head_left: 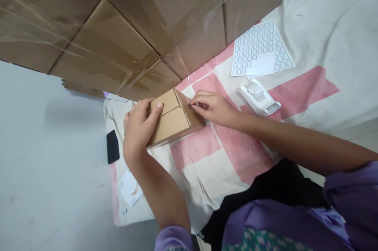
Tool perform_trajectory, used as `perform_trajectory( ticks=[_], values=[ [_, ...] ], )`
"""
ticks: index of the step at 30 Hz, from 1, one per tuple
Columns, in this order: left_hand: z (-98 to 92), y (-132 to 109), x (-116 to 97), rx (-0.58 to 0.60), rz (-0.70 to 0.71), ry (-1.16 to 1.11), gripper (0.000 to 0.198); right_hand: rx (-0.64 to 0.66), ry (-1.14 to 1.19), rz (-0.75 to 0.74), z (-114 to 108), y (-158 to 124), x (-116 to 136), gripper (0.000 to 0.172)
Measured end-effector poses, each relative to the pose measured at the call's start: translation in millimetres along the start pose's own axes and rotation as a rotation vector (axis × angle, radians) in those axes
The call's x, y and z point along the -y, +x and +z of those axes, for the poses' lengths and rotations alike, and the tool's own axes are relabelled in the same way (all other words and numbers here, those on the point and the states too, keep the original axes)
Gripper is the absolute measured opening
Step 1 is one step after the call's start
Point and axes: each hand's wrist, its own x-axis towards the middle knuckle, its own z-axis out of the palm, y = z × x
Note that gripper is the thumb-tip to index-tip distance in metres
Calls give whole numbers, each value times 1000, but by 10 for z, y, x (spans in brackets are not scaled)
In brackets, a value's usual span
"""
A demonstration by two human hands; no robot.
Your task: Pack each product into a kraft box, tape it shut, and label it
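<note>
A small closed cardboard box [174, 123] lies on the cloth in front of me, with a seam between its top flaps. My left hand [139, 129] grips its left end, thumb on the top and fingers over the far side. At the box's right end, my right hand [217, 108] is closed in a pinch, fingertips against the end face. Whatever sits between those fingertips is too small to make out. To the right of that hand stands a white tape dispenser [258, 97].
Large cardboard cartons [124, 42] bound with clear tape rise just behind the box. Sheets of blue-outlined labels [255, 48] lie at the back right. A black flat object [112, 147] and a paper piece [129, 188] rest near the cloth's [203, 168] left edge.
</note>
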Motion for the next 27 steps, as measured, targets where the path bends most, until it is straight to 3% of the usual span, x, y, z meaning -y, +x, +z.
perform_trajectory(
  ticks=[17, 27],
  values=[
    [16, 1, -20, -15, -1, 31, 40, 14, 95, 26, -16, 13, -13, 14],
    [13, 10, -16, -10, 1, 23, 41, 108, 70, 51, -110, 51, 24, 15]
  ],
)
